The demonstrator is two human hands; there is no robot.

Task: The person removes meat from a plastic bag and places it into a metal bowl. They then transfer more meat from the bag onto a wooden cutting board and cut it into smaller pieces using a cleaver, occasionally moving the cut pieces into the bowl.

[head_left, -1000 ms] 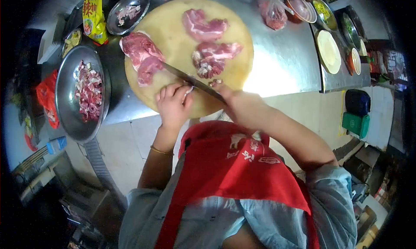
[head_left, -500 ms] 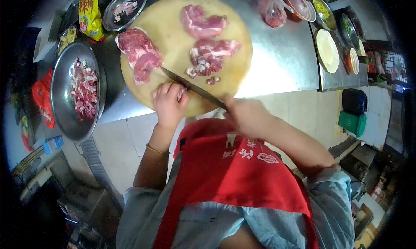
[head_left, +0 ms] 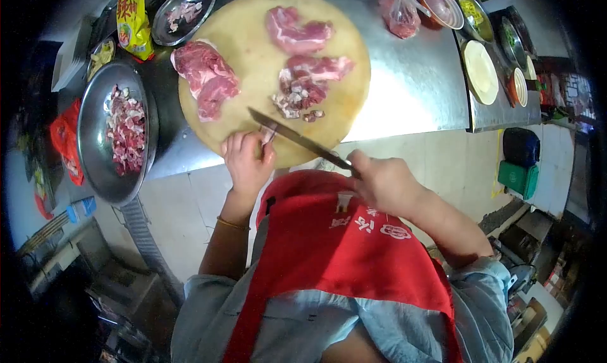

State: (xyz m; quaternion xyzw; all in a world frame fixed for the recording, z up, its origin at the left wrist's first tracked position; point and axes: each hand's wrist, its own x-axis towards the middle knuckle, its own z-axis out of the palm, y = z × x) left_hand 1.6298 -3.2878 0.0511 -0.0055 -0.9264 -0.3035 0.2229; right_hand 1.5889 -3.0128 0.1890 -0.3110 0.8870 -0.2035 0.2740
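My right hand grips the handle of a long kitchen knife, its blade slanting up to the left over the near part of a round cutting board. My left hand rests at the board's near edge, fingers curled round a small strip of meat that lies against the blade; part of it is hidden. Beyond the knife lie a pile of diced meat and a curved piece of raw meat. A large slab of raw meat sits on the board's left side.
Left of the board stands a big metal bowl with cut meat in it. A smaller metal bowl and a yellow packet are behind it. To the right are a plastic bag of meat and a pale oval plate.
My right hand has drawn the knife back to the right, toward my body. My left hand stays at the board's near edge, and the strip of meat now shows more clearly.
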